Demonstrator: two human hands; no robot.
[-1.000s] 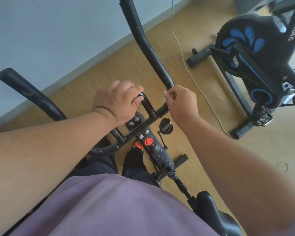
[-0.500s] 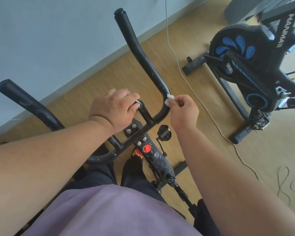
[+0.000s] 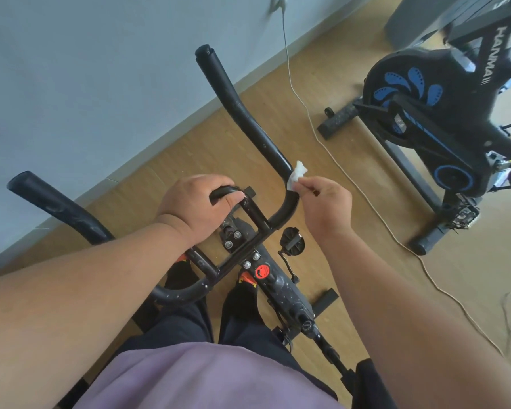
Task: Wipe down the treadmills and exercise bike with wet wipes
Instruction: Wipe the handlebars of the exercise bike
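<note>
I stand over a black exercise bike whose handlebar (image 3: 242,110) forks into two long horns. My left hand (image 3: 198,205) grips the small centre loop of the bar. My right hand (image 3: 326,206) pinches a small white wet wipe (image 3: 297,178) and holds it against the lower bend of the right horn. Below the bar sit the stem bolts and a red knob (image 3: 262,272). The left horn (image 3: 56,208) is bare.
A second black and blue exercise bike (image 3: 431,122) stands to the right on the wooden floor. A white cord (image 3: 351,184) runs from the wall across the floor between the bikes. The grey wall (image 3: 86,84) lies close behind the handlebar. My feet (image 3: 242,302) are under the bar.
My right hand has slid the wipe slightly up the right horn, and more of the wipe shows now. The left hand keeps its grip on the centre loop. The view has tilted back.
</note>
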